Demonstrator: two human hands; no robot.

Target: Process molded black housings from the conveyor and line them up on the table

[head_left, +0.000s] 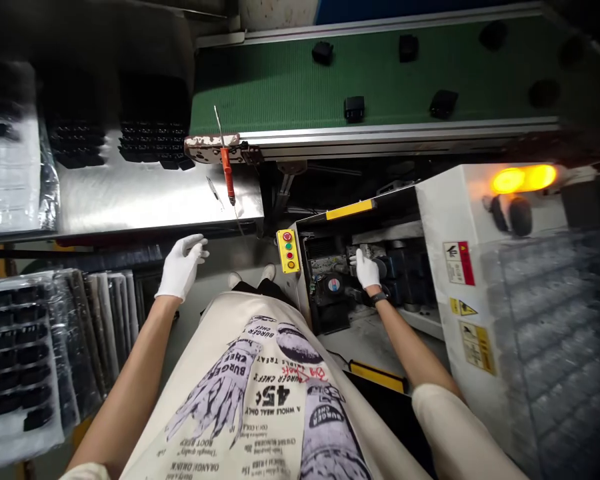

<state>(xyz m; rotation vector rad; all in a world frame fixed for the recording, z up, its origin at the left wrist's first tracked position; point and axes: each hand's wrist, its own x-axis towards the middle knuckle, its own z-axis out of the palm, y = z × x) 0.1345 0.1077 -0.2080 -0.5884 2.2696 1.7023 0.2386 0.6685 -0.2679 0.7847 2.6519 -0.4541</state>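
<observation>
The right hand point(367, 270), in a white glove, reaches into the open bay of a white machine point(460, 213) and its fingers point(359, 257) lie on a grey metal part point(365, 251) of the mechanism inside — I cannot tell if they really grip this part or only touch it. This part sits deep in the bay, a little behind the wrist with its black watch point(379, 298). The left hand point(181, 267), also gloved, is in the air just below the front edge of a steel table point(130, 200), holding nothing, and its fingers point(197, 245) are open and loosely curved. Between the two hands, on the left side of the bay, a yellow push-button box point(289, 251) is fixed, and an amber lamp point(523, 178) glows on top of the machine. On the steel table lie rows of black plastic parts point(153, 143), an orange electric screwdriver point(227, 175) and a pair of tweezers point(213, 192), near its far edge — behind them a green conveyor belt point(300, 93) carries more black parts point(353, 108). Plastic-wrapped trays point(15, 347) stand at the left
</observation>
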